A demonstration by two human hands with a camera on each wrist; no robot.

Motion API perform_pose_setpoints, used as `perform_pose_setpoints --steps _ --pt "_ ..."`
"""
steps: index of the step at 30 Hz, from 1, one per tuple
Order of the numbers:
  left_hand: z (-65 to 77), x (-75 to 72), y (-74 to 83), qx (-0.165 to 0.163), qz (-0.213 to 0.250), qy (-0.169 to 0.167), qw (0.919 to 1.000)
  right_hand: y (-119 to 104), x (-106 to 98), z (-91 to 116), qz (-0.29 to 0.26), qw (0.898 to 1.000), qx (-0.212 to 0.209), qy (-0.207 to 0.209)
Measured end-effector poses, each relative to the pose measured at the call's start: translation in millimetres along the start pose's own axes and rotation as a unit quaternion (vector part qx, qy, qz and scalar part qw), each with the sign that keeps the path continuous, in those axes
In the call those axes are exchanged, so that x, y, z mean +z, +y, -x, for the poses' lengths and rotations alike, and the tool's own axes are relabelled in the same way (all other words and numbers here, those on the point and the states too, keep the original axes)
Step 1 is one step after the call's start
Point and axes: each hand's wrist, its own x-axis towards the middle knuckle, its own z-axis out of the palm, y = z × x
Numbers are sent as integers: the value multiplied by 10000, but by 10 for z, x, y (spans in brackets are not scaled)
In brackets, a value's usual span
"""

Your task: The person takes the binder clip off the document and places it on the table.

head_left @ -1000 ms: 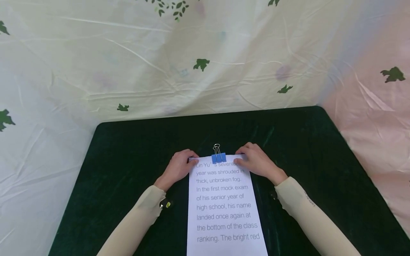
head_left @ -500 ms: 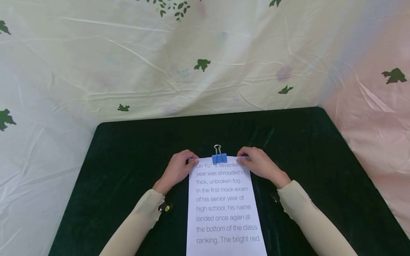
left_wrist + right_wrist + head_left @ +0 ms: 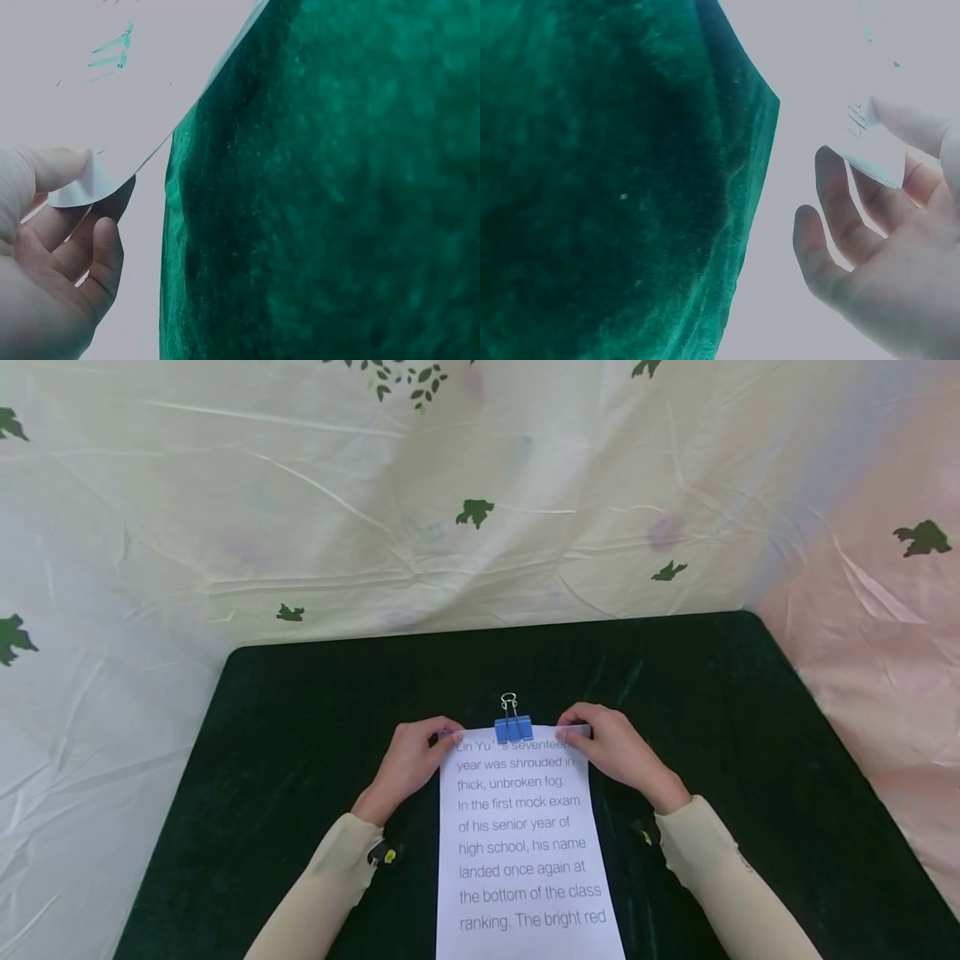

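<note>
A printed sheet of paper (image 3: 525,852), possibly several together, lies lengthwise before me with large English text. At the middle of its far edge sits a blue binder clip (image 3: 513,729), its wire handles pointing away. My left hand (image 3: 408,760) pinches the far left corner between thumb and fingers; in the left wrist view that corner curls up under the thumb. My right hand (image 3: 618,747) pinches the far right corner likewise, and the right wrist view shows the paper's edge (image 3: 881,169) between thumb and fingers. The sheet's near end is cut off by the frame.
Dark green velvet cloth covers the table (image 3: 337,693), which has rounded far corners. Behind and beside it hangs a pale curtain (image 3: 337,510) with green leaf shapes, turning pink (image 3: 885,652) on the right. Small dark devices sit at both wrists.
Both hands stay at the far corners, with the right hand shifted slightly outward to the right. The clip's handles tilt a little differently. The sheet has barely moved.
</note>
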Motion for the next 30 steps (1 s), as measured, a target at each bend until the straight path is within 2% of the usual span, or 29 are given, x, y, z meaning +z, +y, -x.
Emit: perform_pose_setpoints --steps 11,23,30 --pt "72 -18 50 249 115 321 9991 -34 -27 50 -179 9996 -47 189" --pt "116 -25 46 301 251 490 9980 -43 -42 65 -385 9991 -158 5" --pt "132 -18 40 413 204 609 9971 -90 -35 33 -562 9979 -298 123"
